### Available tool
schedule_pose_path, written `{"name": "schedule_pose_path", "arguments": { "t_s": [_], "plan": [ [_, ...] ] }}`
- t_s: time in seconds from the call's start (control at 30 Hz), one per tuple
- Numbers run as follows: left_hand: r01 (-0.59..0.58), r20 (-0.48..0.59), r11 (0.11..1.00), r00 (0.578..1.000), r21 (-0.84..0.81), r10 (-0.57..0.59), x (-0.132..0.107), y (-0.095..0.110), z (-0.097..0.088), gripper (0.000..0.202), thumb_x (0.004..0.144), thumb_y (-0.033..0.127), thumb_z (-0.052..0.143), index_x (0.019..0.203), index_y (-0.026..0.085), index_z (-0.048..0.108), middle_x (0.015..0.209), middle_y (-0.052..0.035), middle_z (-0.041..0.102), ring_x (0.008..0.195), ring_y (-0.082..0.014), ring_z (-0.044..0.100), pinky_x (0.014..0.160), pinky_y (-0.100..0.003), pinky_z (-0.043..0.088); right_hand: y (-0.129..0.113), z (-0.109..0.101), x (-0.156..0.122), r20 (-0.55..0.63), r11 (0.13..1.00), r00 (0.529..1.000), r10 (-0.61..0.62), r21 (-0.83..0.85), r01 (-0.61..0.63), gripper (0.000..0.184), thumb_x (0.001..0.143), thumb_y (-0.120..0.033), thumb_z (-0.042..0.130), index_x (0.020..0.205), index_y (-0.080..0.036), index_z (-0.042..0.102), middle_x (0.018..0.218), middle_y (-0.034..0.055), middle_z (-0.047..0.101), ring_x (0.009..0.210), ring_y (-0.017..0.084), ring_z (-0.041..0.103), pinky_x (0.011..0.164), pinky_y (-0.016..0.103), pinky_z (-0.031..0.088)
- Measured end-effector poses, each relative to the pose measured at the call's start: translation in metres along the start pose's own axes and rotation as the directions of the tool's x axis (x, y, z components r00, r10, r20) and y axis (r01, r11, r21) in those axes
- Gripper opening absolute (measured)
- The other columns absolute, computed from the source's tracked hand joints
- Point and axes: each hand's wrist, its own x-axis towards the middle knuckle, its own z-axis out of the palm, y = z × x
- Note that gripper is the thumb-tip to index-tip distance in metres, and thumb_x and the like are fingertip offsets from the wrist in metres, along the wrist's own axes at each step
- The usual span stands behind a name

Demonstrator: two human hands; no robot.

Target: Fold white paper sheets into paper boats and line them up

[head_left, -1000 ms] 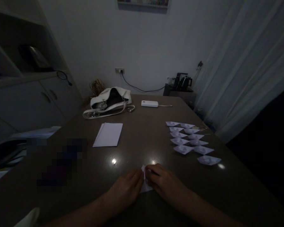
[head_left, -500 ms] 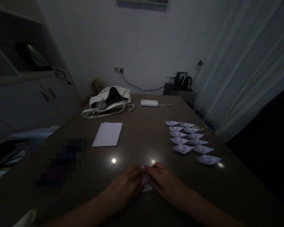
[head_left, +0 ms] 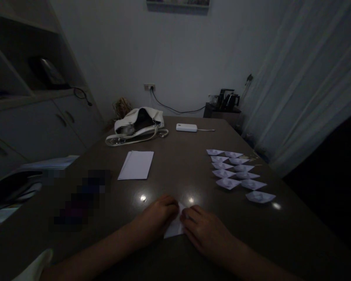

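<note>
A small folded sheet of white paper [head_left: 174, 228] lies between my hands near the front of the dark table. My left hand [head_left: 160, 215] is closed on its left and upper edge, fingers bent over it. On the other side my right hand [head_left: 203, 228] grips the paper with curled fingers. Both hands partly cover the sheet, so its full folded shape is hidden. To the right, several folded paper boats [head_left: 227, 183] stand in two columns. A stack of white paper [head_left: 136, 165] rests to the left, beyond my left hand.
A white handbag [head_left: 139, 125] sits at the far left of the table [head_left: 178, 164], and a white power bank [head_left: 186, 127] with a short cable lies right of it. A blurred dark patch covers the left side. Cabinets stand left, a curtain hangs right.
More of the paper's lower left part shows between my hands. My left hand has shifted slightly up, and my right hand has moved a little down. The view has turned slightly.
</note>
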Motion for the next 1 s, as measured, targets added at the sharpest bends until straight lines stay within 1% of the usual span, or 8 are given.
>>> {"name": "schedule_pose_path", "arguments": {
  "t_s": [0.17,0.33,0.47,0.57,0.7,0.83,0.9,1.0],
  "plan": [
    [0.078,-0.061,0.996,0.995,0.03,-0.077,0.021,-0.018,0.003,0.014,0.089,0.012,0.052,0.088,0.014,0.066,0.088,-0.007,0.062,0.083,-0.0181,0.059,0.074,-0.027,0.046,-0.002,-0.006,0.0,0.021,1.0,1.0,0.021,0.015,-0.022,0.023,0.089,-0.018,0.05,0.107,-0.011,0.063,0.107,0.0095,0.064,0.096,0.024,0.057,0.081,0.035,0.052],
    [0.027,-0.052,0.999,0.998,0.03,-0.025,0.028,-0.026,0.001,0.01,0.085,0.011,0.055,0.085,0.016,0.064,0.09,-0.0054,0.061,0.087,-0.0181,0.056,0.077,-0.026,0.044,-0.003,-0.007,-0.002,0.027,0.999,0.999,0.025,0.025,-0.025,0.025,0.088,-0.019,0.051,0.109,-0.011,0.062,0.11,0.01,0.063,0.099,0.025,0.056,0.083,0.035,0.051],
    [0.012,-0.034,0.994,0.999,0.107,-0.009,0.021,-0.018,-0.006,0.002,0.083,0.013,0.059,0.084,0.016,0.059,0.088,-0.0045,0.061,0.086,-0.0193,0.053,0.075,-0.028,0.04,-0.004,-0.007,-0.003,0.043,0.999,0.999,0.031,0.018,-0.032,0.028,0.088,-0.02,0.05,0.112,-0.01,0.06,0.111,0.0113,0.062,0.1,0.025,0.056,0.084,0.036,0.05],
    [0.052,0.023,0.983,0.998,0.178,-0.057,0.009,-0.008,-0.014,0.004,0.084,0.017,0.059,0.081,0.017,0.056,0.086,-0.0028,0.061,0.085,-0.02,0.052,0.076,-0.031,0.036,-0.004,-0.007,-0.003,0.043,0.999,0.999,0.026,0.028,-0.027,0.027,0.088,-0.019,0.048,0.112,-0.012,0.06,0.111,0.0111,0.062,0.099,0.025,0.056,0.083,0.036,0.049],
    [0.148,0.092,0.981,0.983,0.127,-0.16,-0.012,0.002,-0.022,0.009,0.083,0.021,0.062,0.077,0.017,0.055,0.087,-0.0011,0.061,0.089,-0.0206,0.052,0.077,-0.032,0.033,-0.003,-0.006,-0.004,0.034,0.998,0.999,0.026,0.056,-0.028,0.028,0.088,-0.019,0.048,0.112,-0.014,0.06,0.113,0.0104,0.061,0.1,0.025,0.055,0.084,0.035,0.048],
    [0.251,0.118,0.966,0.959,0.057,-0.256,-0.029,0.01,-0.027,0.007,0.084,0.02,0.061,0.079,0.017,0.056,0.088,-0.0012,0.06,0.088,-0.0201,0.053,0.079,-0.033,0.036,0.001,-0.008,-0.005,0.034,0.995,0.999,0.036,0.097,-0.039,0.028,0.088,-0.018,0.049,0.114,-0.014,0.06,0.113,0.0096,0.062,0.101,0.024,0.055,0.087,0.034,0.047],
    [0.243,0.123,0.97,0.962,0.023,-0.244,-0.03,0.014,-0.026,0.006,0.085,0.023,0.06,0.086,0.018,0.057,0.093,-0.0029,0.06,0.088,-0.0202,0.053,0.078,-0.032,0.038,0.006,-0.012,-0.004,0.048,0.991,0.999,0.016,0.13,-0.022,0.028,0.087,-0.021,0.056,0.113,-0.015,0.061,0.114,0.0084,0.062,0.103,0.024,0.055,0.088,0.034,0.046],
    [0.157,0.121,0.988,0.98,-0.001,-0.156,-0.024,0.018,-0.021,0.028,0.08,0.036,0.067,0.101,0.02,0.059,0.107,-0.0063,0.058,0.097,-0.0233,0.052,0.081,-0.033,0.041,0.012,-0.019,0.001,0.11,0.988,0.993,-0.039,0.151,0.022,0.032,0.082,-0.024,0.066,0.112,-0.017,0.063,0.112,0.0075,0.063,0.103,0.023,0.056,0.088,0.032,0.045]
  ]
}}
